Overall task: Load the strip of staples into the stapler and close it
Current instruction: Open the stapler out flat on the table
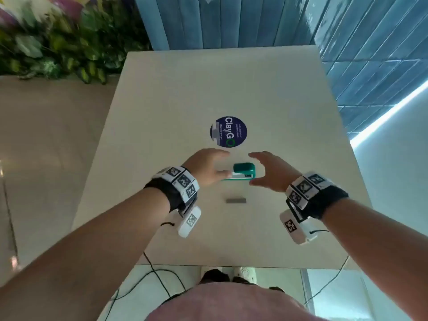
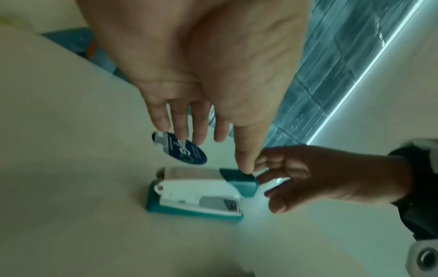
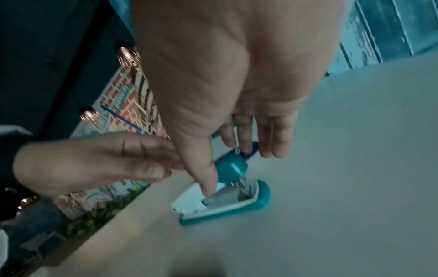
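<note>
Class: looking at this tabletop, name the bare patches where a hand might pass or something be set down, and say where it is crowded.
Bare: the table beyond the round sticker, both side margins, and the near strip below the staple strip. Crowded: the middle, where the left hand and right hand flank the stapler.

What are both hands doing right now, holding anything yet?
Left hand: open, fingers straight, thumb near the stapler; holds nothing.
Right hand: open beside the stapler, gripping nothing.
Staple strip: on the table, untouched.
</note>
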The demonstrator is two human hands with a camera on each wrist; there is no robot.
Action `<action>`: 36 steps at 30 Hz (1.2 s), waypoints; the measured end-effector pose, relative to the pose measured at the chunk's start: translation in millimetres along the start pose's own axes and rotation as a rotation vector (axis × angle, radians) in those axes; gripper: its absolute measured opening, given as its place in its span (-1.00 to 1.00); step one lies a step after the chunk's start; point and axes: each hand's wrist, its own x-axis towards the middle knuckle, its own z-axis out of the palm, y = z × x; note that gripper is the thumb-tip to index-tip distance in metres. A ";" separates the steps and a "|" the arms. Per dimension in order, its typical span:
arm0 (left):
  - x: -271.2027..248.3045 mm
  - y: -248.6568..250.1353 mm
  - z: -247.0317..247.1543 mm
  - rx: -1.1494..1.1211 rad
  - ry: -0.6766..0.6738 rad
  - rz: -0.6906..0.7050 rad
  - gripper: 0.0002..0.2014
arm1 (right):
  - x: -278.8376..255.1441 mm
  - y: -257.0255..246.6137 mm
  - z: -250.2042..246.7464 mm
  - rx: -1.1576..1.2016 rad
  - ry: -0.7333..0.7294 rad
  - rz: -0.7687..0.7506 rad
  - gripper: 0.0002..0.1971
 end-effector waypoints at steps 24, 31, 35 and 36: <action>9.9 -11.9 16.0 -0.416 0.228 -0.011 -0.80 | 36.1 14.9 26.3 0.056 0.058 0.000 -0.66; -21.4 -73.1 -2.7 -0.509 0.353 -0.198 -0.81 | 36.4 15.0 28.6 0.059 0.059 0.012 -0.70; -25.1 -92.8 6.7 -0.456 0.303 -0.237 -0.82 | 38.7 15.8 29.7 0.042 0.056 0.021 -0.70; -25.6 -95.2 8.7 -0.424 0.285 -0.241 -0.83 | 38.9 16.0 29.8 0.041 0.054 0.023 -0.70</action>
